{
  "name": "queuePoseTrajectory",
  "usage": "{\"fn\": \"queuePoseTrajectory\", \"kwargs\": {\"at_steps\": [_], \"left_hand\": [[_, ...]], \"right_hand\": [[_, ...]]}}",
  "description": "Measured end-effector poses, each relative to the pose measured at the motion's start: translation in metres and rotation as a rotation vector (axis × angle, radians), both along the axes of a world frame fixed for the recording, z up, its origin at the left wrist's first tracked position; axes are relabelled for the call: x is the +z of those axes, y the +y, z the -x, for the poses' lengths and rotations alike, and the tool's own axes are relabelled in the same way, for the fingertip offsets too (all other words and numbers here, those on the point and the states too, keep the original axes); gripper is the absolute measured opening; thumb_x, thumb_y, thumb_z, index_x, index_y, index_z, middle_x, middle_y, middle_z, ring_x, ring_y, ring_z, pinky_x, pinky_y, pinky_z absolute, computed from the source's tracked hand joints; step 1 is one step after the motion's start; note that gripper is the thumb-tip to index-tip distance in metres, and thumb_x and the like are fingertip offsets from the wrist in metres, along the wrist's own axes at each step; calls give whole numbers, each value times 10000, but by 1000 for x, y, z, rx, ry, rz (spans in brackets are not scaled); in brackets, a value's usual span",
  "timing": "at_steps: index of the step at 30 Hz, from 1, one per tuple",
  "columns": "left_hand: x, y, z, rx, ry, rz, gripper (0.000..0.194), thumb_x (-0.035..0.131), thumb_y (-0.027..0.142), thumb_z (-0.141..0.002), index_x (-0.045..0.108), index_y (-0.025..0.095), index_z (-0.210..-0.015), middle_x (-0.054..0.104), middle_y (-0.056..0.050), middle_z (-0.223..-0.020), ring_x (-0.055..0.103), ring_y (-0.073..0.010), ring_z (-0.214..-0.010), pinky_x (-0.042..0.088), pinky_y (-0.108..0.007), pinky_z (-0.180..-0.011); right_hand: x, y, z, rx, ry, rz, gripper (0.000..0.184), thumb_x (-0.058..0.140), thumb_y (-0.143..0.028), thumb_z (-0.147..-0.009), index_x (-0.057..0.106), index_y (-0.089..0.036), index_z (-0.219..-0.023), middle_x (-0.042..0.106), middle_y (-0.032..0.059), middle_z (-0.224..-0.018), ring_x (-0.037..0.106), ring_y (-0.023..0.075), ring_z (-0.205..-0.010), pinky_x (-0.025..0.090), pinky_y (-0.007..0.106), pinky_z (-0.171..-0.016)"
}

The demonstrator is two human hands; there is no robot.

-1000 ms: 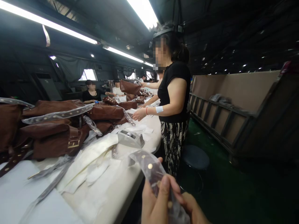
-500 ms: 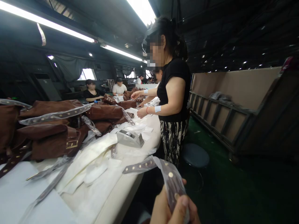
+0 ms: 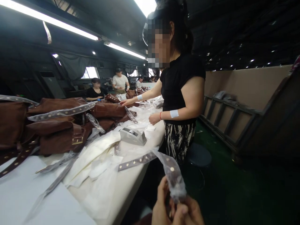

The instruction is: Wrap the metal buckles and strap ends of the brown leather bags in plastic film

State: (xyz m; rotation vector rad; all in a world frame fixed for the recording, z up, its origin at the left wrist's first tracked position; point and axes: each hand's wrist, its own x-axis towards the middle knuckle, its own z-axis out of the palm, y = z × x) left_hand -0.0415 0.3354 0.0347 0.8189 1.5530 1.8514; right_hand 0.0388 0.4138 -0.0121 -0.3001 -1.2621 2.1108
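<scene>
A brown strap with gold studs, inside a clear plastic sleeve (image 3: pixel 172 170), runs from the table edge down to my hands at the bottom of the view. My left hand (image 3: pixel 161 201) grips its lower end from the left, fingers curled. Closed on the same end from the right is my right hand (image 3: pixel 191 212), with the thumb pressing near the bunched plastic. The strap's far end lies across the table edge. Below my hands, a bit of brown material (image 3: pixel 143 220) shows at the frame's bottom; most of it is cut off.
Brown bags (image 3: pixel 58 137) with buckles and plastic-wrapped straps are heaped on the left of the table (image 3: pixel 134 168). A grey tape dispenser (image 3: pixel 133 136) stands among white sheets. A co-worker (image 3: pixel 182 84) stands beyond, by a round stool (image 3: pixel 199 154). A large cart (image 3: pixel 234 118) is at right.
My hands have drawn closer around the strap's lower end, and the plastic there is now bunched. The co-worker has stepped nearer, one arm stretched left to a brown bag.
</scene>
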Motion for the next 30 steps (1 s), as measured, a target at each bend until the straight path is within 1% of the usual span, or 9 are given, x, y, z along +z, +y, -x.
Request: {"fn": "queuePoseTrajectory", "kwargs": {"at_steps": [2,4,9,14,20,23,27,28,30], "left_hand": [[1,-1,4,107,-7,-4,604,786,486,-817,557,229,-1313,718,-130,-1195,701,-265,-1095,588,-307,-837],[3,-2,9,208,40,-14,492,784,400,-845,558,232,-1248,716,-101,-1158,705,-217,-1058,579,-284,-874],[12,-3,24,283,565,-123,216,727,187,-889,713,261,-1091,692,-41,-1054,684,-157,-974,552,-232,-877],[16,-9,29,242,776,-103,283,631,105,-927,750,259,-1131,682,-64,-1031,687,-149,-893,548,-194,-719],[-5,-17,35,73,911,-253,503,650,-14,-854,747,325,-1212,768,-58,-997,725,-191,-913,573,-259,-818],[-13,-27,35,24,883,-195,512,641,-16,-863,738,339,-1219,772,-57,-1034,721,-203,-986,574,-282,-860],[-13,-36,24,-202,872,-76,368,535,39,-943,741,266,-1147,751,-85,-1042,673,-219,-1119,550,-335,-954],[-13,-37,20,-237,860,-51,349,502,58,-962,742,251,-1126,742,-97,-1021,676,-221,-1086,553,-340,-933],[-11,-40,14,-264,811,-27,341,456,92,-987,745,237,-1091,727,-118,-1018,682,-221,-1019,559,-341,-878]], "right_hand": [[5,-9,8,-187,-31,22,251,784,-442,-862,805,-254,-1026,770,64,-860,714,250,-768,590,367,-755],[8,-14,16,-267,-29,17,271,775,-415,-884,797,-208,-1057,772,76,-953,700,217,-851,559,341,-878],[2,-11,24,-282,39,4,290,707,-422,-939,790,-195,-1101,767,79,-986,675,195,-876,538,302,-848],[3,-13,21,-275,34,-32,274,692,-417,-952,805,-183,-1038,747,55,-857,611,152,-741,510,264,-741],[19,-21,22,-395,-9,239,336,842,-486,-782,796,-156,-825,694,37,-699,549,136,-632,462,252,-625],[19,-24,12,-303,11,290,285,863,-410,-745,805,-182,-907,754,63,-829,645,181,-761,517,280,-713],[24,-11,-9,-50,70,386,516,761,-412,-764,748,-200,-1234,728,131,-1259,650,294,-1177,501,408,-1033],[27,-5,-13,17,87,392,571,735,-464,-776,727,-190,-1276,726,143,-1253,650,306,-1174,489,439,-1057],[35,7,-18,100,118,370,602,679,-555,-832,701,-195,-1315,763,130,-1065,687,287,-1017,501,480,-1032]]}}
